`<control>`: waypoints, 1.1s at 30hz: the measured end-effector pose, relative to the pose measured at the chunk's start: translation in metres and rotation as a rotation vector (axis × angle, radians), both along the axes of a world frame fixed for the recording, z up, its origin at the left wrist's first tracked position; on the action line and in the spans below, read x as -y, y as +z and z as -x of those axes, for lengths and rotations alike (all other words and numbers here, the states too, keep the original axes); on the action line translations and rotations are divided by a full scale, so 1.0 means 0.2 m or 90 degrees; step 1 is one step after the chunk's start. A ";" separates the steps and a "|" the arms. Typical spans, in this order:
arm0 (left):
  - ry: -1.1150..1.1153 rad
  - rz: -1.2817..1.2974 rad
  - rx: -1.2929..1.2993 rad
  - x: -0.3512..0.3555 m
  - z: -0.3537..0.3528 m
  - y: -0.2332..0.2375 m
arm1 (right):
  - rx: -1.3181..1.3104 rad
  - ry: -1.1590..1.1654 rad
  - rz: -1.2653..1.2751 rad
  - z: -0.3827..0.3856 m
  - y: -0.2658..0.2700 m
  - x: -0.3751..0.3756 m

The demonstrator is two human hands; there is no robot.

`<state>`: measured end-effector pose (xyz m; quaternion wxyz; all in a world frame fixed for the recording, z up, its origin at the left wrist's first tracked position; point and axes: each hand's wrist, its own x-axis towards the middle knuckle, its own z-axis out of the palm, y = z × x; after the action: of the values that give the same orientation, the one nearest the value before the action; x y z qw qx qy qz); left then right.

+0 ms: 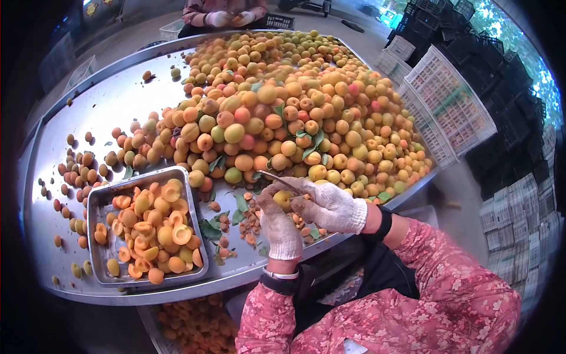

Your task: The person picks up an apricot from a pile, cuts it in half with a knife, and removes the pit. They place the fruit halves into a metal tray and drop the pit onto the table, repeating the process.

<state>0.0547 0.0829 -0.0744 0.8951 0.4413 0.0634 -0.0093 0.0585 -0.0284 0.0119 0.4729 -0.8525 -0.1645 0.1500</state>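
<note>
My left hand (pixel 278 227), in a white knitted glove with stained fingers, is closed around a yellow apricot (pixel 283 200). A thin-bladed knife (pixel 277 179) is gripped in my gloved right hand (pixel 333 206), its blade pointing left above the fruit. Both hands are together over the near edge of the metal table (pixel 127 298). Pits and scraps (pixel 250 227) lie on the table just left of my hands, with green leaves among them. A metal tray (pixel 94 236) of halved apricots stands farther left. Behind my hands rises a large heap of whole apricots (pixel 306 112).
Another person's gloved hands (pixel 230 19) are at the table's far side. White plastic crates (pixel 454 97) stand beyond the right edge, with stacked black crates (pixel 495 88) behind. Below the near edge sits a container of orange fruit (pixel 197 324). Loose apricots (pixel 76 270) lie scattered at left.
</note>
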 end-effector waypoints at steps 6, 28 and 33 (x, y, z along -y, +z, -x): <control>0.046 -0.199 0.038 0.02 0.01 -0.05 | 0.096 0.023 0.085 0.00 -0.07 0.04; 0.034 -0.525 0.138 0.00 0.05 -0.01 | 0.000 -0.094 0.015 0.08 -0.18 0.05; -0.065 -0.232 0.014 0.02 0.04 -0.02 | 0.041 -0.068 0.023 0.03 -0.14 0.08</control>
<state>0.0471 0.0785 -0.0784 0.7993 0.5988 0.0319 -0.0383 0.0535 -0.0447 -0.0166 0.4591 -0.8729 -0.1311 0.1004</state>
